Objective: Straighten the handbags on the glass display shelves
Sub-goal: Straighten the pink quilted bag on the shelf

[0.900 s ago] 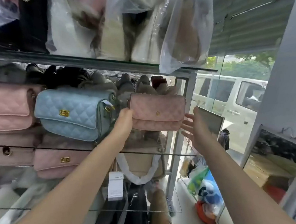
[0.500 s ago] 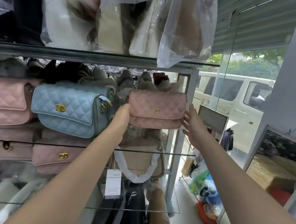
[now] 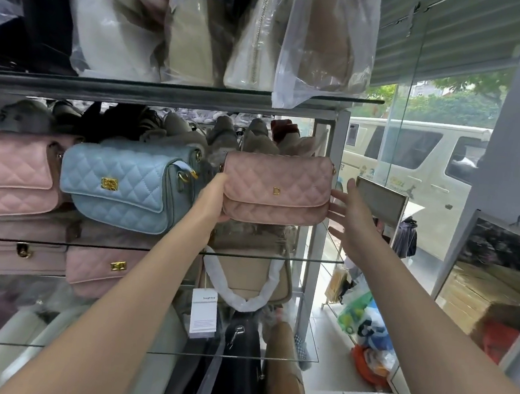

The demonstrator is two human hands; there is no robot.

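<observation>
The pink bag (image 3: 277, 189) sits at the right end of the middle glass shelf (image 3: 325, 261), just beside a blue bag (image 3: 118, 185) and held between both hands. The left hand (image 3: 212, 198) holds its lower left corner, apparently curled round it, though its fingers are hidden behind the bag. The right hand (image 3: 351, 219) is spread flat, its straight fingertips touching the bag's right end.

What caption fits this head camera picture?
Left hand grips and right hand steadies a pink quilted handbag beside a blue handbag on glass shelving.
</observation>
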